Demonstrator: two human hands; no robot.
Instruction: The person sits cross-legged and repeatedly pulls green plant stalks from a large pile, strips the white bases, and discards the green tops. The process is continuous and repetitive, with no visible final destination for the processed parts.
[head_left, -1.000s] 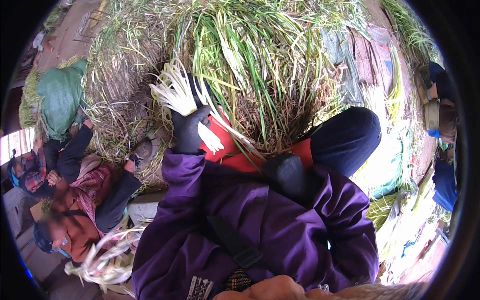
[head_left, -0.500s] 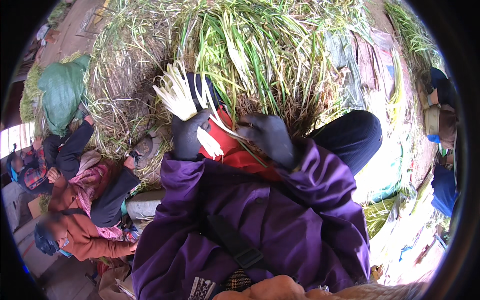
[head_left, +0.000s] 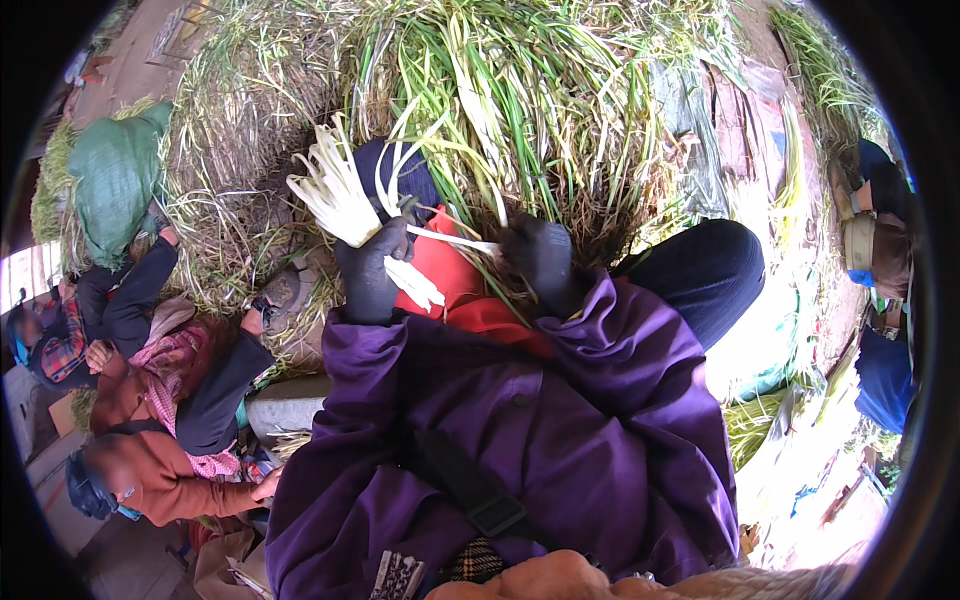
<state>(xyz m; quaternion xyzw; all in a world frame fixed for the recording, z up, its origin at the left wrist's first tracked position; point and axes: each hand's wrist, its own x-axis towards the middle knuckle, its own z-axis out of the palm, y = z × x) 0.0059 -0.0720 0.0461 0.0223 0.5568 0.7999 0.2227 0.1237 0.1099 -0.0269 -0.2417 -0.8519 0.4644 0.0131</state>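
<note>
Dark gloves cover both hands in the head view. My left hand is closed round a fanned bunch of whitish stalks, whose cut-looking ends stick out below the fist. My right hand is closed on a single pale stalk that stretches across from the left fist. Beneath both hands a red cloth lies over my lap. Just beyond, a large heap of long green and straw-coloured leafy plants rises against my knees.
A green sack stands upper left. Two co-workers sit at left, one in brown, another in plaid. More people in dark blue are at the right rim. Flattened sheets with loose stalks lie right of the heap.
My right hand has come up from low on my lap to the stalks and taken a single stalk, now stretched between my hands. The co-worker in brown has extended an arm.
</note>
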